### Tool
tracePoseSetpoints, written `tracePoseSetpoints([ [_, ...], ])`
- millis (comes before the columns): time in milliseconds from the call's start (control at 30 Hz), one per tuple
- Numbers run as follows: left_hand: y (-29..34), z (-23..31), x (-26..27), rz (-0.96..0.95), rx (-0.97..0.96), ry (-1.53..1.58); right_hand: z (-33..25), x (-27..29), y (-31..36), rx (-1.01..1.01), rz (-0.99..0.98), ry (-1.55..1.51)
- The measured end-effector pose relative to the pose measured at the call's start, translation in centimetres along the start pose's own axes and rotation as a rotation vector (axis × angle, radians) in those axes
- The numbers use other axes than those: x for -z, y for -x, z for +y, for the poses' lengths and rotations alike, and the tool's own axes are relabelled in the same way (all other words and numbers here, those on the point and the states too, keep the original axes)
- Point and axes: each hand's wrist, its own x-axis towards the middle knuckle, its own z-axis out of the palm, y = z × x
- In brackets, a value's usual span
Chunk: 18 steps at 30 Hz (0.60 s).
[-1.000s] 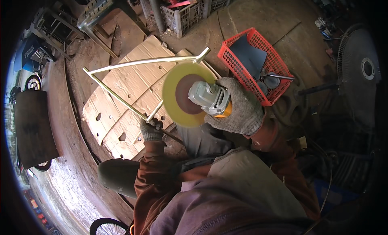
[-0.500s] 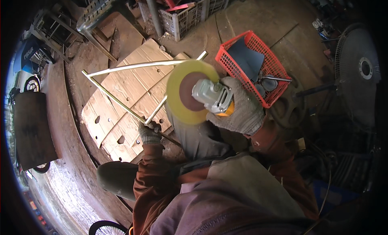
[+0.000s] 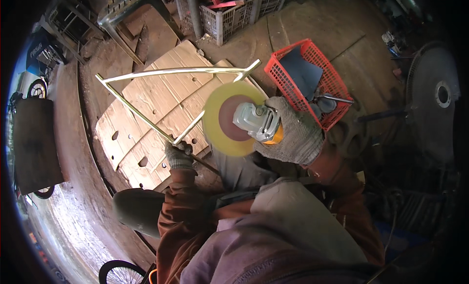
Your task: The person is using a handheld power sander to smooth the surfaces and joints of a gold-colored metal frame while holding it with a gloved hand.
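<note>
A gold-coloured bicycle frame (image 3: 171, 70) of bare metal tubes is held over flattened cardboard, in front of me. My left hand (image 3: 179, 157), in a grey knit glove, is closed around the near corner where its tubes meet. In my right hand (image 3: 300, 137), also gloved, is an angle grinder (image 3: 256, 119) with a silver head and a yellow-orange body. Its large disc (image 3: 212, 120), yellow with a brown centre, covers part of the frame's right side. Whether the disc touches the tubes or spins, I cannot tell.
Perforated cardboard sheets (image 3: 146, 115) lie on the brown floor. A red plastic basket (image 3: 337, 91) with a grey sheet and metal parts stands at the right, near a large fan (image 3: 430, 93). Grey crates (image 3: 220, 25), a post and a stool (image 3: 122, 12) stand at the back.
The bicycle frame's far right end has shifted right, and a joint behind the disc's top edge now shows. The grinder sits slightly lower in the picture. Both hands keep their grip.
</note>
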Motion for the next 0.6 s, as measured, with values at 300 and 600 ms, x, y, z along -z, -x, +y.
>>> tracePoseSetpoints([
  [300, -0.2, -0.1, 0.1, -0.033, -0.084, -0.020, 0.0, 4.1, -2.5, 0.020, -0.169, 0.149],
  [600, -0.1, 1.1, -0.7, 0.033, -0.022, -0.045, -0.1, 5.9, -4.2, 0.027, -0.345, 0.208],
])
